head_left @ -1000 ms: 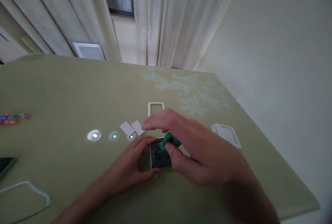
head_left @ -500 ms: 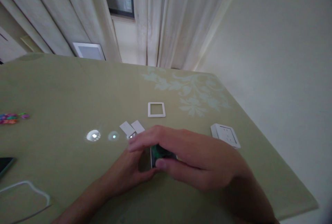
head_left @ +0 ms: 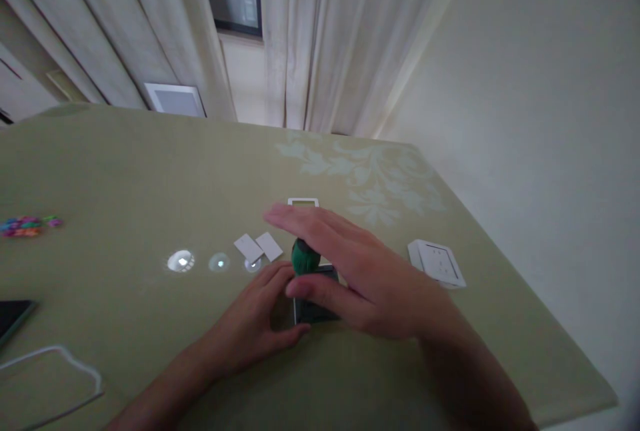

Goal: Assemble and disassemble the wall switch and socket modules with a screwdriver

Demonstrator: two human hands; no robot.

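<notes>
A dark square switch module (head_left: 316, 311) with a white rim lies on the green tablecloth (head_left: 150, 178). My left hand (head_left: 257, 321) grips its left edge between thumb and fingers. My right hand (head_left: 350, 271) hovers over the module, thumb and fingers around a green-handled tool (head_left: 303, 257) that stands upright on it; the index finger stretches out to the left. The tool's tip is hidden.
A white square frame (head_left: 303, 203) lies just beyond my right hand. Two small white plates (head_left: 259, 246) lie to the left, a white switch panel (head_left: 437, 262) to the right. Coloured bits (head_left: 27, 226) and a dark phone (head_left: 15, 316) sit at the left edge.
My right hand rose from lying low over the module, and the green tool now stands upright and in plain sight. The left hand stayed on the module.
</notes>
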